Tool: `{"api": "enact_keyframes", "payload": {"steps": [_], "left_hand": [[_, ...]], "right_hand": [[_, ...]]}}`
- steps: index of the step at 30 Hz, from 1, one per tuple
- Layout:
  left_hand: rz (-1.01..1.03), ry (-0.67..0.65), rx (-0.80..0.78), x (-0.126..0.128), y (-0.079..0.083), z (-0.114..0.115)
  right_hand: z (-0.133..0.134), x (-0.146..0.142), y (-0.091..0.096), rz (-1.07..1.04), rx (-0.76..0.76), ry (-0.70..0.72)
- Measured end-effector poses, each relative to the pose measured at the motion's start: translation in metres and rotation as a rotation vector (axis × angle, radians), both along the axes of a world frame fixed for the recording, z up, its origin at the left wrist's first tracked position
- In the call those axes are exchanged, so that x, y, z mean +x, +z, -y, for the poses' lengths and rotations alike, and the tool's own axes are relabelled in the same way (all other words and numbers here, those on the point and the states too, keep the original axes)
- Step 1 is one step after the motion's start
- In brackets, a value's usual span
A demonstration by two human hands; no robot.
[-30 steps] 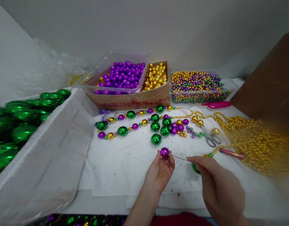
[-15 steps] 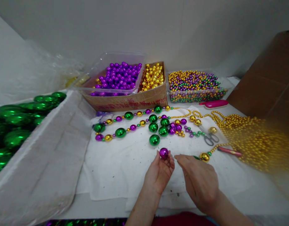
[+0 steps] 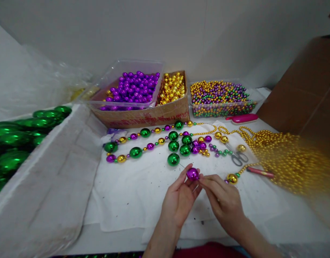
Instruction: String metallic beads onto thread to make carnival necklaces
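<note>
My left hand (image 3: pixel 179 202) holds a shiny purple bead (image 3: pixel 192 174) at its fingertips, palm turned up. Against the bead's right side, my right hand (image 3: pixel 224 202) pinches a thin needle or wire, mostly hidden by the fingers. A thin straight line (image 3: pixel 182 166) sticks out from the bead's far left side toward a loose green bead (image 3: pixel 173 159). By my right hand's knuckles lies a gold bead (image 3: pixel 232 178) on a strand that runs off to the right. Loose purple beads (image 3: pixel 202 146) and more green beads (image 3: pixel 185 150) lie beyond my hands on the white cloth (image 3: pixel 127 200).
A strung bead garland (image 3: pixel 135 152) lies at left centre. Behind stand a clear tub (image 3: pixel 122 105) of purple beads, a cardboard box (image 3: pixel 143 118) with gold beads and a mixed-bead tub (image 3: pixel 221 107). Scissors (image 3: pixel 239 157), a red pen-like tool (image 3: pixel 260 172) and piled gold chain (image 3: pixel 294 161) lie right.
My right hand has moved left to the purple bead, and a thin line now shows beyond the bead. The bead sits slightly farther right in view.
</note>
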State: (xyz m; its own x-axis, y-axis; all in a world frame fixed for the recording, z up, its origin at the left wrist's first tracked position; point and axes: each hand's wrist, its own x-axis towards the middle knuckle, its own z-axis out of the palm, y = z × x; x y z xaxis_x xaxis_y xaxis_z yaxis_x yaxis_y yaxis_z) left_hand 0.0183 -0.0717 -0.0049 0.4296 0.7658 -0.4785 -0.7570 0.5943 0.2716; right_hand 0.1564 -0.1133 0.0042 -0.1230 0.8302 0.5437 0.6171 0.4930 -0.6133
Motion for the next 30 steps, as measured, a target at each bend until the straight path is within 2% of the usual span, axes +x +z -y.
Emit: {"api": "enact_keyframes", "payload": {"steps": [3, 5, 9, 13, 15, 17, 19, 22, 24, 28, 30], "left_hand": [[-0.085, 0.006, 0.087, 0.0, 0.001, 0.004], [-0.16, -0.002, 0.159, 0.004, 0.002, 0.007], [-0.378, -0.019, 0.388, 0.021, 0.011, 0.013], [-0.534, -0.034, 0.645, 0.03, 0.033, 0.011], [-0.537, 0.03, 0.666, 0.028, 0.043, 0.007], [-0.511, 0.118, 0.598, 0.024, 0.048, 0.003], [-0.469, 0.141, 0.526, 0.022, 0.049, 0.001], [-0.425, 0.025, 0.544, 0.022, 0.043, 0.001], [-0.419, -0.105, 0.579, 0.024, 0.036, 0.003], [-0.51, -0.425, 0.609, 0.032, 0.012, 0.004], [-0.623, -0.474, 0.658, 0.038, -0.004, 0.001]], "right_hand": [[0.008, 0.021, 0.007, -0.105, -0.271, 0.015], [0.013, 0.036, 0.012, -0.051, -0.36, -0.003], [0.016, 0.046, 0.024, 0.046, -0.255, -0.146], [0.006, 0.034, 0.03, -0.045, -0.236, -0.067], [0.002, 0.032, 0.03, -0.104, -0.279, -0.037], [0.002, 0.035, 0.03, -0.174, -0.34, -0.033], [0.006, 0.041, 0.032, -0.238, -0.401, -0.025], [0.014, 0.053, 0.036, -0.317, -0.458, -0.034], [0.021, 0.063, 0.037, -0.407, -0.498, -0.122], [0.032, 0.084, 0.032, -0.832, -0.613, -0.338], [0.034, 0.091, 0.029, -1.027, -0.649, -0.341]]}}
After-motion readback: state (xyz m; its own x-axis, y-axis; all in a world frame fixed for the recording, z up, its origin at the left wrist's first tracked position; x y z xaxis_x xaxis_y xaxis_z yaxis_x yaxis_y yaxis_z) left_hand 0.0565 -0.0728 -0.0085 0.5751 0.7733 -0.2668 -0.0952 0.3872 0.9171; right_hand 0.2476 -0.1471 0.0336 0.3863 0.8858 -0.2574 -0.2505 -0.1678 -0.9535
